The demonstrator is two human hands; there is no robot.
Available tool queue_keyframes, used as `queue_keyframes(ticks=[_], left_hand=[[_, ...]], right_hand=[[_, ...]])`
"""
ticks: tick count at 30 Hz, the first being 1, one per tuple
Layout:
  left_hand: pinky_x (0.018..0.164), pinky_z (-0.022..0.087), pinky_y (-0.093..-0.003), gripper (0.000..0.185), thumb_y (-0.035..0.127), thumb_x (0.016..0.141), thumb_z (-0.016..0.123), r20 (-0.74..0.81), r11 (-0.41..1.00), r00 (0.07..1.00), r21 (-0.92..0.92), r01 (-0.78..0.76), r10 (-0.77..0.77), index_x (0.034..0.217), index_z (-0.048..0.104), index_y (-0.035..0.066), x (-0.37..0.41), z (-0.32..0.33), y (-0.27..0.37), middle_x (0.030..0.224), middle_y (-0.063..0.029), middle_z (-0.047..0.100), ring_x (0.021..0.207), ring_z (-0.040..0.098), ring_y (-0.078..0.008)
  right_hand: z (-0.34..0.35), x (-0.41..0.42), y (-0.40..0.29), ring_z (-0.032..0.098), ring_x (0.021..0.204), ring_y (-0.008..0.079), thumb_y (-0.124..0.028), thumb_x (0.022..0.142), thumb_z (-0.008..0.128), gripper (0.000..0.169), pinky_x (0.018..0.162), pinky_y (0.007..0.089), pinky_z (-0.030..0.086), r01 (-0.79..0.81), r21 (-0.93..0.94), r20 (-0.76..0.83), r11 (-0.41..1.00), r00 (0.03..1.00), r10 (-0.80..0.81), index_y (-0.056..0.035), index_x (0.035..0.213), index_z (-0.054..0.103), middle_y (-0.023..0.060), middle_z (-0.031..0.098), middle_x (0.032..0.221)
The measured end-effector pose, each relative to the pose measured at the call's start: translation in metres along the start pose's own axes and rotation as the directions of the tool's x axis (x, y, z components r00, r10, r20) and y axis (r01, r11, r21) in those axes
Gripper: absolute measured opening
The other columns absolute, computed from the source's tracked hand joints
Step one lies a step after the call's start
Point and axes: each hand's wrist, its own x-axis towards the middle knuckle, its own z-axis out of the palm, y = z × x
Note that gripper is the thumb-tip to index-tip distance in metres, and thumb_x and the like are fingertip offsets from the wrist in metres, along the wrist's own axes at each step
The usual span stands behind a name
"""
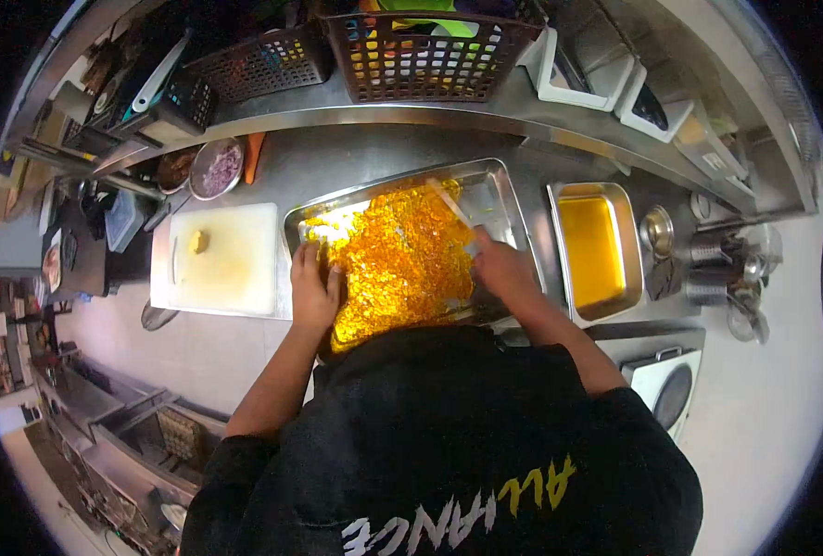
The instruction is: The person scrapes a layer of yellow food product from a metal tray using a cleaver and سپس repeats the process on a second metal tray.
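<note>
A large steel tray (500, 191) lies tilted in front of me, with a wide layer of shiny, crinkled golden material (397, 257) in it; what the material is I cannot tell. My right hand (502, 267) is closed on the end of a pale, flat tool (450, 200), whose far end lies over the upper right part of the golden layer. At the tray's left side, my left hand (316, 286) rests with fingers spread along the edge of the layer. Whether it grips the tray or the material is unclear. My torso hides the near edge.
A white cutting board (245, 257) with a small yellowish piece (197, 242) lies left. Right of the tray stands a deep steel pan (632, 278) of yellow liquid. Behind are a bowl of chopped purple onion (218, 168) and a shelf edge (411, 115) with a plastic basket (418, 55).
</note>
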Motion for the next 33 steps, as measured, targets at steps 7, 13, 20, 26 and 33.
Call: queue_keyframes(ticks=[7, 13, 20, 26, 33], left_hand=[[0.115, 0.040, -0.0485, 0.052, 0.010, 0.096, 0.066, -0.026, 0.981, 0.989, -0.134, 0.140, -0.145, 0.143, 0.047, -0.003, -0.040, 0.008, 0.020, 0.143, -0.0284, 0.049, 0.135, 0.047, -0.0475], [0.117, 0.039, -0.0490, 0.065, 0.023, 0.093, 0.073, 0.076, 0.956, 0.954, -0.011, 0.293, -0.291, 0.146, 0.047, -0.002, -0.084, 0.023, 0.015, 0.149, -0.0340, 0.044, 0.139, 0.044, -0.0489], [0.107, 0.047, -0.0478, 0.056, 0.028, 0.090, 0.077, 0.033, 0.947, 0.947, -0.020, 0.320, -0.320, 0.133, 0.056, -0.003, -0.081, 0.002, 0.045, 0.130, -0.0286, 0.059, 0.124, 0.057, -0.0447], [0.104, 0.049, -0.0478, 0.069, 0.036, 0.085, 0.082, 0.245, 0.789, 0.750, 0.155, 0.595, -0.614, 0.133, 0.054, -0.005, -0.096, 0.014, 0.047, 0.123, -0.0273, 0.062, 0.117, 0.061, -0.0447], [0.099, 0.051, -0.0368, 0.044, 0.022, 0.099, 0.071, 0.304, 0.477, 0.726, -0.590, 0.652, -0.616, 0.134, 0.058, -0.001, -0.070, 0.016, 0.057, 0.126, -0.0153, 0.064, 0.114, 0.064, -0.0256]], right_hand=[[-0.025, 0.013, -0.011, 0.071, 0.088, 0.0453, -0.019, 0.094, 0.055, 0.038, 0.076, 0.0583, 0.054, 0.378, -0.018, 0.018, 0.926, 0.926, -0.377, -0.0182, 0.131, 0.049, 0.0247, 0.071, 0.092], [0.001, 0.035, -0.007, 0.072, 0.088, 0.0406, -0.016, 0.092, 0.058, 0.041, 0.075, 0.0540, 0.055, 0.433, -0.090, -0.056, 0.897, 0.897, -0.438, -0.0156, 0.133, 0.057, 0.0194, 0.074, 0.093], [-0.026, 0.022, -0.019, 0.072, 0.088, 0.0434, -0.015, 0.092, 0.052, 0.036, 0.078, 0.0579, 0.055, 0.614, -0.025, 0.041, 0.789, 0.789, -0.613, -0.0180, 0.126, 0.062, 0.0222, 0.073, 0.093], [-0.049, -0.022, 0.025, 0.070, 0.090, 0.0463, -0.018, 0.097, 0.056, 0.033, 0.079, 0.0584, 0.054, 0.253, 0.034, 0.122, 0.967, 0.959, -0.255, -0.0146, 0.129, 0.058, 0.0255, 0.071, 0.095], [-0.041, -0.057, 0.043, 0.069, 0.098, 0.0459, -0.022, 0.100, 0.058, 0.039, 0.085, 0.0516, 0.054, 0.203, 0.272, 0.173, 0.941, 0.951, -0.255, -0.0096, 0.137, 0.056, 0.0281, 0.070, 0.100]])
